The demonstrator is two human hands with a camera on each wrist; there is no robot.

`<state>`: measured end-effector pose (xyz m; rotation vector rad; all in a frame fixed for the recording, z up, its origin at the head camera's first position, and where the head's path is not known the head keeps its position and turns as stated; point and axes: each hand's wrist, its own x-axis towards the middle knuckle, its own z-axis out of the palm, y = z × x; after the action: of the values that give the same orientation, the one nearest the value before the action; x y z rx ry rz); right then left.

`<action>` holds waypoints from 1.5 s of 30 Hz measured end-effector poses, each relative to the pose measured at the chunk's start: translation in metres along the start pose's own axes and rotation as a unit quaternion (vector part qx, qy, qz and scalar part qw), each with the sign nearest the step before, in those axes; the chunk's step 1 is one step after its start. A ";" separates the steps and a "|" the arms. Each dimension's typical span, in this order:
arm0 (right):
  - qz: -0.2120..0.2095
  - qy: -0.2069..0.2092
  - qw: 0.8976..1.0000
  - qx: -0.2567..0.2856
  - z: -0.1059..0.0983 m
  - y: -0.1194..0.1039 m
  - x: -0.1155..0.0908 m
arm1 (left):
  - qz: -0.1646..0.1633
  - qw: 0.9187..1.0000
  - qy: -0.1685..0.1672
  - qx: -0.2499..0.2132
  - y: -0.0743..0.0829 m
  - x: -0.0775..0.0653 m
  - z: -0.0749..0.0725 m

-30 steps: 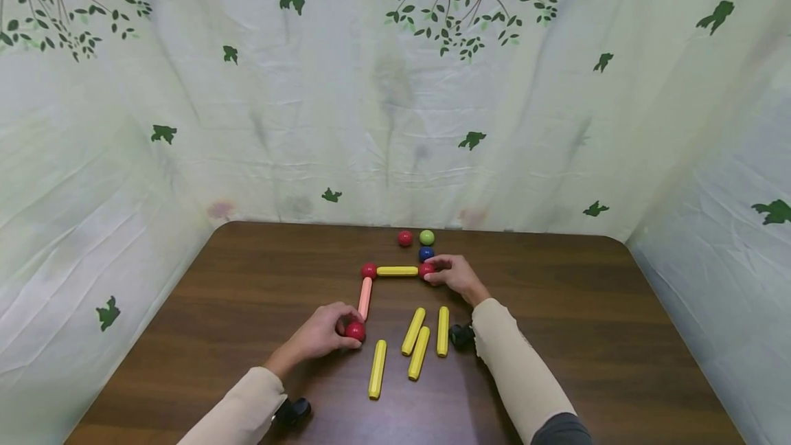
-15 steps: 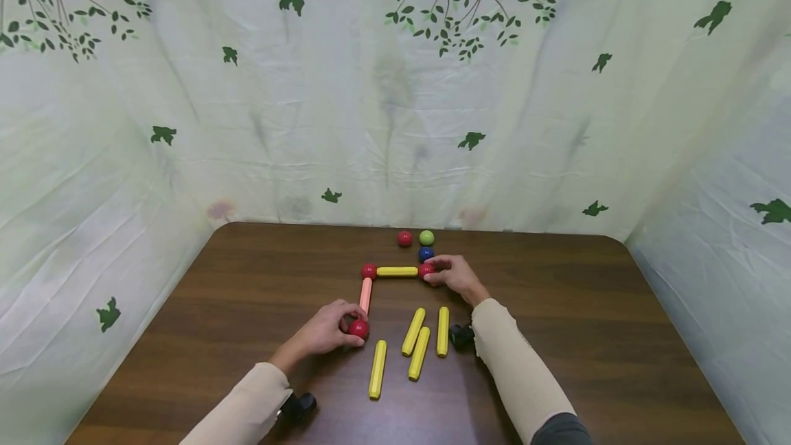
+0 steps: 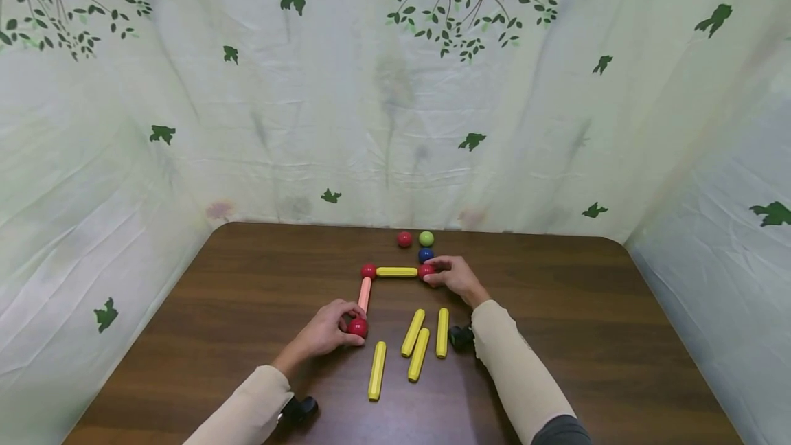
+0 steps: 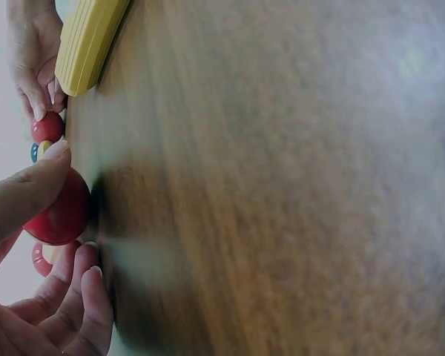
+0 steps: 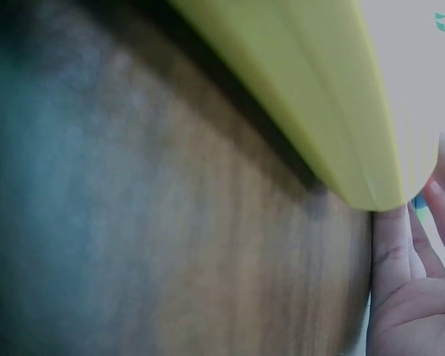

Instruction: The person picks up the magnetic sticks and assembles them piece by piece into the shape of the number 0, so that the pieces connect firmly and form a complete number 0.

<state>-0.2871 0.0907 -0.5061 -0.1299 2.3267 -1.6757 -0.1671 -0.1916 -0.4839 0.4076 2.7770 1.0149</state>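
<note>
My left hand (image 3: 327, 329) grips a red ball (image 3: 357, 327) between thumb and fingers, close over the table. That ball meets the near end of a pink stick (image 3: 365, 295), whose far end is at another red ball (image 3: 368, 271). From there a yellow stick (image 3: 397, 272) runs right to a third red ball (image 3: 425, 271), pinched by my right hand (image 3: 456, 277). In the left wrist view the gripped red ball (image 4: 63, 211) shows between thumb and fingers. A yellow stick (image 5: 311, 96) hides part of my right hand (image 5: 411, 304) in the right wrist view.
Several loose yellow sticks (image 3: 377, 371) lie on the brown table (image 3: 556, 335) between my forearms. Beyond the right hand are a blue ball (image 3: 426, 255), a green ball (image 3: 426, 239) and another red ball (image 3: 404, 239). A white curtain (image 3: 395, 156) with leaf prints stands behind the table.
My left hand has moved slightly right and away from me with its red ball, now in line with the pink stick's near end. The right hand has stayed put.
</note>
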 end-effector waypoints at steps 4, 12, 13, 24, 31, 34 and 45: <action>0.003 0.000 1.000 0.001 0.000 0.000 0.000 | -0.003 1.000 0.014 -0.010 -0.001 -0.001 0.001; 0.006 0.001 1.000 0.001 -0.001 0.000 0.001 | -0.018 0.999 0.024 -0.023 0.000 0.000 0.002; 0.005 0.001 1.000 0.001 -0.001 0.000 0.001 | -0.021 0.999 0.023 -0.024 0.000 0.000 0.002; 0.006 0.002 1.000 0.001 0.000 0.001 -0.001 | -0.055 0.998 0.007 -0.034 0.001 0.001 0.000; -0.001 -0.005 1.000 0.011 0.000 0.001 0.001 | -0.050 0.998 -0.010 -0.024 0.001 0.002 -0.005; -0.003 -0.006 1.000 0.012 0.000 0.001 0.001 | -0.037 0.999 -0.014 -0.022 0.000 0.001 -0.007; -0.008 -0.007 1.000 0.013 -0.001 0.000 -0.001 | -0.048 0.999 0.020 0.005 0.011 -0.009 -0.018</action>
<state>-0.2862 0.0919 -0.5059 -0.1547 2.2983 -1.7076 -0.1601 -0.1972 -0.4626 0.2566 2.8069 0.9987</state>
